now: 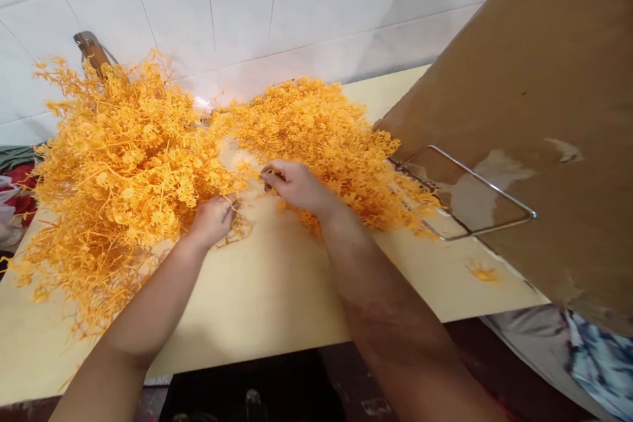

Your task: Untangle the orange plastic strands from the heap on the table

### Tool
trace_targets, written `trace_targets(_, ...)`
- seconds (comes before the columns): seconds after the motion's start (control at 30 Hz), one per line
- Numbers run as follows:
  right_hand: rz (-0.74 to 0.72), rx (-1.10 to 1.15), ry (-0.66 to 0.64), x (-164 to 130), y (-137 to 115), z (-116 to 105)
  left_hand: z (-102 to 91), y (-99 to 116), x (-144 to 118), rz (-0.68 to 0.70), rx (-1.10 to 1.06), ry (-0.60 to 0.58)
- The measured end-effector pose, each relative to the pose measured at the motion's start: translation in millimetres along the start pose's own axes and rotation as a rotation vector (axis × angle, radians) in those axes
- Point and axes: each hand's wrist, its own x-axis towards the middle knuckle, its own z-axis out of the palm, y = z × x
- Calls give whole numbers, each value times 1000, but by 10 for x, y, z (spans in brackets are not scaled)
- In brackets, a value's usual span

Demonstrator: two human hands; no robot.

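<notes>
A bushy heap of orange artificial flower sprigs (pixel 133 151) covers the left of the pale tabletop. My left hand (pixel 212 219) is closed at its right edge, with thin orange stems showing at the fingers. A second, flatter orange pile (pixel 306 122) lies at the back, right of the middle. In front of it my right hand (pixel 294 183) is closed in a pinch, fingertips pointing left towards the first heap. Small orange bits show near those fingertips, but what they grip is too small to make out.
A large brown cardboard box (pixel 534 99) stands on the right, with a bent metal wire frame (pixel 487 184) leaning by it. One loose orange piece (pixel 482 271) lies on the table (pixel 267 290). White tiles (pixel 316 6) line the back wall; a brown-handled object (pixel 91 49) rises behind the left heap.
</notes>
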Motion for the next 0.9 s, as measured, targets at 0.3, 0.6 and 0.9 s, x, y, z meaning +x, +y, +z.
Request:
trace_targets(0.3, 38, 146, 165, -81, 77, 219, -180, -92, -60, -88, -277, -5)
trace_targets(0.6, -32, 176, 442, -28, 141, 268, -1148, 383, -335, -18, 54, -300)
trace_targets(0.9, -93, 205, 546, -39, 108, 315, -1344, 556, -467, 86, -158, 577)
